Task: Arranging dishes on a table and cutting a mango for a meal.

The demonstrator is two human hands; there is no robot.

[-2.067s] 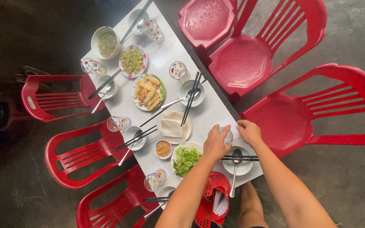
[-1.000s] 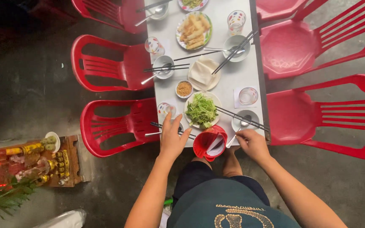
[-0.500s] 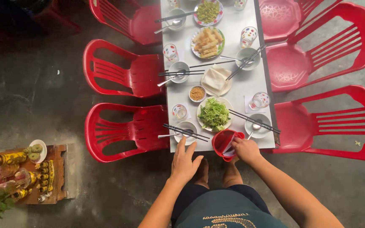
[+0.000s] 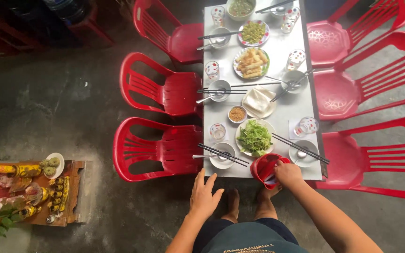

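Note:
I stand at the near end of a long white table (image 4: pixel 282 117) set with food. My right hand (image 4: pixel 288 175) grips the rim of a red plastic basket (image 4: pixel 264 168) with white paper inside, at the table's near edge. My left hand (image 4: pixel 204 194) hangs open below the table edge, fingers spread, touching nothing. Closest to it on the table is a white bowl (image 4: pixel 222 155) with a spoon and dark chopsticks across it. A plate of green leaves (image 4: pixel 255 137) sits just beyond the basket.
Red plastic chairs (image 4: pixel 158 147) line both sides of the table. Farther along stand spotted glasses (image 4: pixel 217 131), a plate of fried rolls (image 4: pixel 251 63), folded white wrappers (image 4: pixel 258 101) and small bowls. A low wooden stand with offerings (image 4: pixel 33 187) sits on the concrete floor at left.
I have stepped back from the table, so it sits farther up the view. My left hand came off the table edge and hangs free. My right hand stays on the red basket.

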